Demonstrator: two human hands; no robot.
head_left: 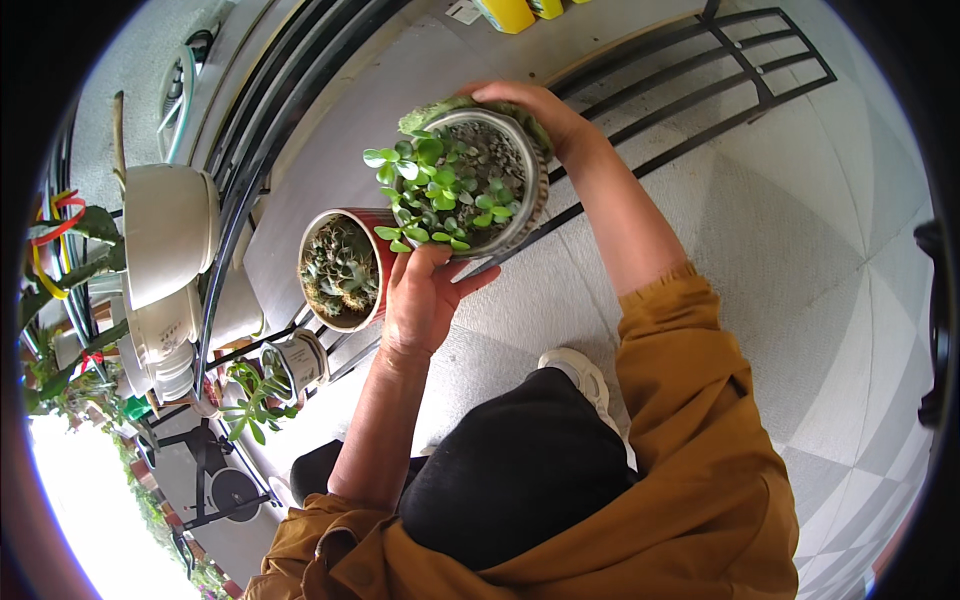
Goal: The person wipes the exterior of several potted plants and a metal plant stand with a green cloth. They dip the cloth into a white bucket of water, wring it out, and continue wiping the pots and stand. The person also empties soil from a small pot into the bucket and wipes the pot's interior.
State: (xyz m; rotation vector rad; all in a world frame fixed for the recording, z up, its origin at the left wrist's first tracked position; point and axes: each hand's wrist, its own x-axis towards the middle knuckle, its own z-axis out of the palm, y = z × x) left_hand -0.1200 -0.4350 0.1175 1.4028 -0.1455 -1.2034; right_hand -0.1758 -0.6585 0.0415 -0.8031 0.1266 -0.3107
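Observation:
A round pot (pixel 529 222) with a pale rim and ribbed side holds a jade plant (pixel 432 185) with glossy green leaves growing in gravelly soil. My left hand (pixel 425 300) grips the pot's near side, thumb by the rim and fingers spread beneath it. On the far side, my right hand (pixel 525 103) presses a crumpled green cloth (pixel 428 112) around the pot's outer edge. Part of the cloth is hidden behind the rim. Just left of the pot stands a red-and-white pot (pixel 384 262) of small clustered cacti (pixel 340 268), close to my left hand.
A black metal rack (pixel 690 75) runs behind the pots. Large cream pots (pixel 168 235) stand to the left. A smaller pot (pixel 303 360) with a leafy succulent is near my left forearm. Yellow containers (pixel 506 14) sit at the top. Grey tiled floor (pixel 740 270) spreads to the right.

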